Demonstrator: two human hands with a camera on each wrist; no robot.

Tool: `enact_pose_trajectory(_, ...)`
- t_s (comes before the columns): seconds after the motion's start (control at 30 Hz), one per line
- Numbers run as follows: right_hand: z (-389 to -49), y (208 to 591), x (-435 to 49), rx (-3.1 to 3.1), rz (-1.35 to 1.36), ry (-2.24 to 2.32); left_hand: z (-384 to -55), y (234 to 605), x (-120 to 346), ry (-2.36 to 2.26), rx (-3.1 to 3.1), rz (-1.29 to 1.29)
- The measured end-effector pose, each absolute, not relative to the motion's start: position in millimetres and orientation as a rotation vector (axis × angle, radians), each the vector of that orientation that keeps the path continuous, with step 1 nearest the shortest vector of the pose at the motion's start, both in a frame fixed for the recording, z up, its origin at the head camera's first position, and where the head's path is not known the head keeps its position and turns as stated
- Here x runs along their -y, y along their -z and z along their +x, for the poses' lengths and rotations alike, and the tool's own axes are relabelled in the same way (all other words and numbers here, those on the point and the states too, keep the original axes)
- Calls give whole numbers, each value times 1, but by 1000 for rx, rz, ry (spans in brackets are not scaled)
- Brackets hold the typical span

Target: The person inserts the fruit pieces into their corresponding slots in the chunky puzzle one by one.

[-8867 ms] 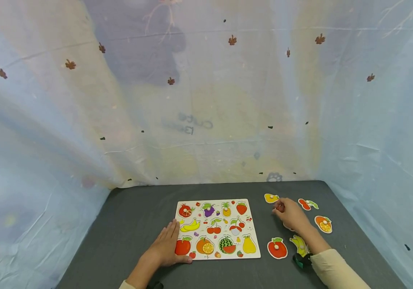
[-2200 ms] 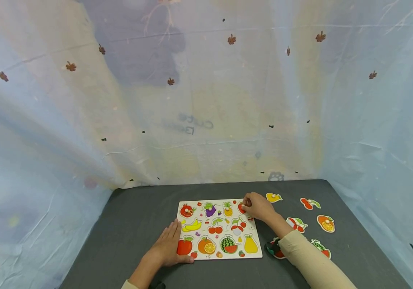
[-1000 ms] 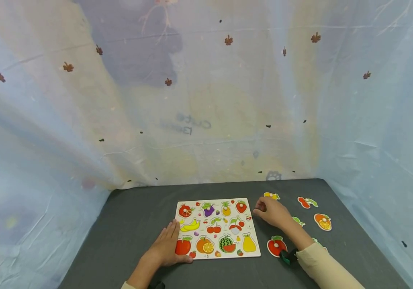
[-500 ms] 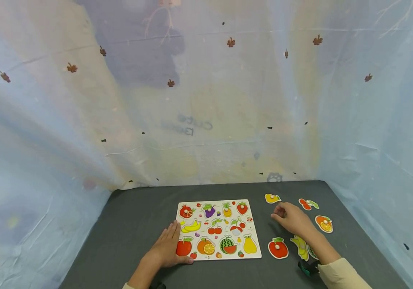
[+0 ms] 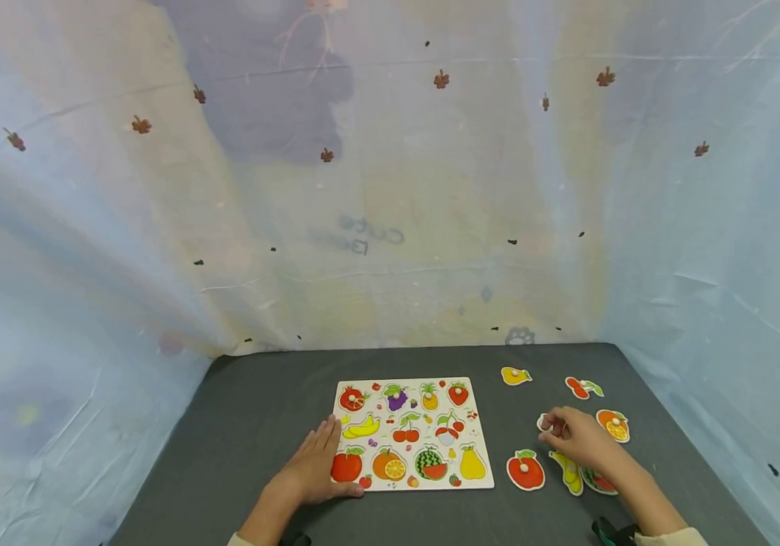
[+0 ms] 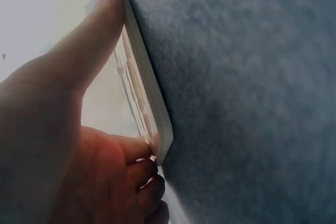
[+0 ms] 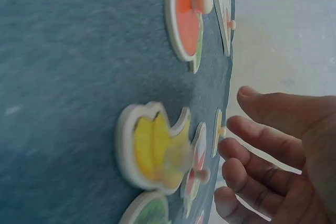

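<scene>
A white fruit puzzle board (image 5: 395,418) lies on the dark table, with knobbed pieces such as the strawberry (image 5: 458,393) along its far row. My left hand (image 5: 311,464) rests flat on its left edge; in the left wrist view the thumb (image 6: 97,30) lies along the near edge. My right hand (image 5: 581,437) is over the loose pieces, fingers loosely bent with nothing between them. Partly hidden under its fingertips is a red-and-white piece with a knob (image 7: 195,169). Close by are the banana piece (image 5: 570,475) and the apple piece (image 5: 525,470).
Other loose pieces lie on the right: a pear (image 5: 516,376) and a pair of cherries (image 5: 577,388) farther back, an orange (image 5: 612,425) by the right hand, and a watermelon (image 5: 599,483) against the bananas. A patterned curtain (image 5: 390,189) closes off the table's back and sides.
My right hand has left the strawberry at the board's far right corner and moved right and nearer, over the loose pieces. The strawberry sits in the board. My left hand has stayed put.
</scene>
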State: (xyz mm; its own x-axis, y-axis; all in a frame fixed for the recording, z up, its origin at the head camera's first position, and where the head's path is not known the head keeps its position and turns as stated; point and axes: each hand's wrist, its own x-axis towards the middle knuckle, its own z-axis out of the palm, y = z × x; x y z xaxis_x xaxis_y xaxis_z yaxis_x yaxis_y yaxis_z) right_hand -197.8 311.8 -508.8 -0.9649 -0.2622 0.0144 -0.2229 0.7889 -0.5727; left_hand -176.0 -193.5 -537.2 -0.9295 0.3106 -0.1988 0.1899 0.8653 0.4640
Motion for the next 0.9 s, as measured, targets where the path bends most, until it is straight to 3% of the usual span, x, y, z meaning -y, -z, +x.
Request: enact_pose_trajectory(0.9,-167,532,-345,-2959,-650,874,-173,530,194,-572,-2778,354)
